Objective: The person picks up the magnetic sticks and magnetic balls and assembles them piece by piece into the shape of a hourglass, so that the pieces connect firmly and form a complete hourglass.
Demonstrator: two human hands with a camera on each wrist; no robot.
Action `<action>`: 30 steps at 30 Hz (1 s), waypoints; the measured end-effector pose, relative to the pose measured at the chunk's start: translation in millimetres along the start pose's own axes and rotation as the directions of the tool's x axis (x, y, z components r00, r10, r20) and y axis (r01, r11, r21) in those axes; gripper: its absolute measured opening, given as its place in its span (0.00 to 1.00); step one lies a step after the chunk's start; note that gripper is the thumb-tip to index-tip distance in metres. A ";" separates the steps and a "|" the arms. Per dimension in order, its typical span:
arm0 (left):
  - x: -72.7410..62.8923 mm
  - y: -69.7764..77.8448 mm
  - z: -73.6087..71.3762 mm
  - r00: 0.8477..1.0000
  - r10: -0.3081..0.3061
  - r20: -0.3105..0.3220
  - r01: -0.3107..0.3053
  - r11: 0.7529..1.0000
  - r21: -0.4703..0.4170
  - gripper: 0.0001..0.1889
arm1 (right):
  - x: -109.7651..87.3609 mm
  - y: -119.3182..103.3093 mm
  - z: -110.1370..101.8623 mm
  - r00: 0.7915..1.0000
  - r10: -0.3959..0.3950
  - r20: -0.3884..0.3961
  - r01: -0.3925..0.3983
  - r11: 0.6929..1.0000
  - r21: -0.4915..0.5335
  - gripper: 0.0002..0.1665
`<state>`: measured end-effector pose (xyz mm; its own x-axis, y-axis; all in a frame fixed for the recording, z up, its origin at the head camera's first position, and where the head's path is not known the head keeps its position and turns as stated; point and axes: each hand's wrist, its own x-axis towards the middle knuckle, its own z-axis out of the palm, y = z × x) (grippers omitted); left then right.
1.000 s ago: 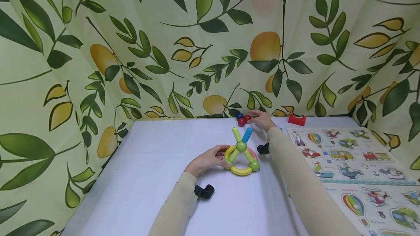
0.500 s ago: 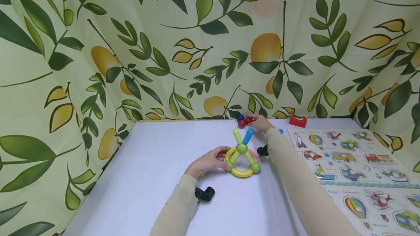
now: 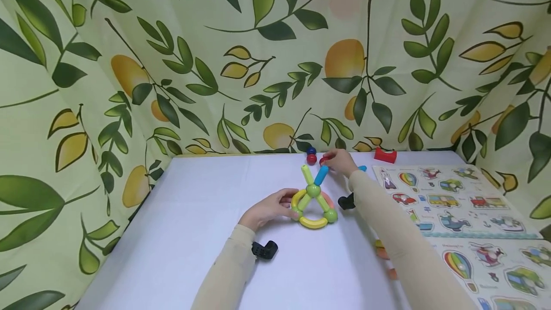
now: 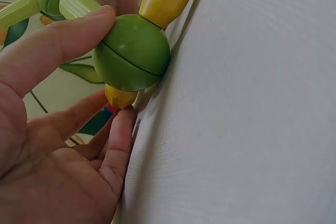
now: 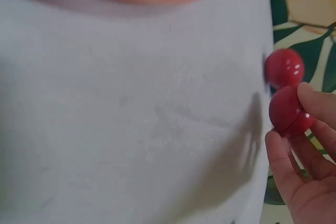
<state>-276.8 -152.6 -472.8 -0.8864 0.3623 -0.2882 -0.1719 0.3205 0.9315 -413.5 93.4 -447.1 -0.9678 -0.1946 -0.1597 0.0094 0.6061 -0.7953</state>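
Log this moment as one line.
left hand: holds stick-and-ball frame; right hand: pinches red ball; table, far edge: another red ball, blue ball behind it

From behind and above the left hand [image 3: 268,209] and right hand [image 3: 341,160], the distant head camera looks forward and down, taking in the table [image 3: 206,204] around both grips and the leafy curtain [image 3: 241,99] beyond. The left wrist camera looks, close and tilted, past the thumb [image 4: 55,43] to the gripped green ball [image 4: 134,53]; the right one, also close, has its pinched red ball [image 5: 284,111] near the frame's edge. The head view shares each ball with its wrist view.
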 end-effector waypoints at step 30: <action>-3.4 59.8 51.1 0.881 0.113 -0.459 -0.271 0.917 -0.294 0.21 | -91.8 -95.8 -21.1 0.946 -0.293 0.139 0.273 0.951 0.146 0.21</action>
<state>-262.1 -90.0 -427.5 -0.9978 -0.0463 -0.0469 -0.0440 -0.0612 0.9972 -330.9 69.4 -343.9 -0.8834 -0.4687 0.0010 -0.2186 0.4103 -0.8854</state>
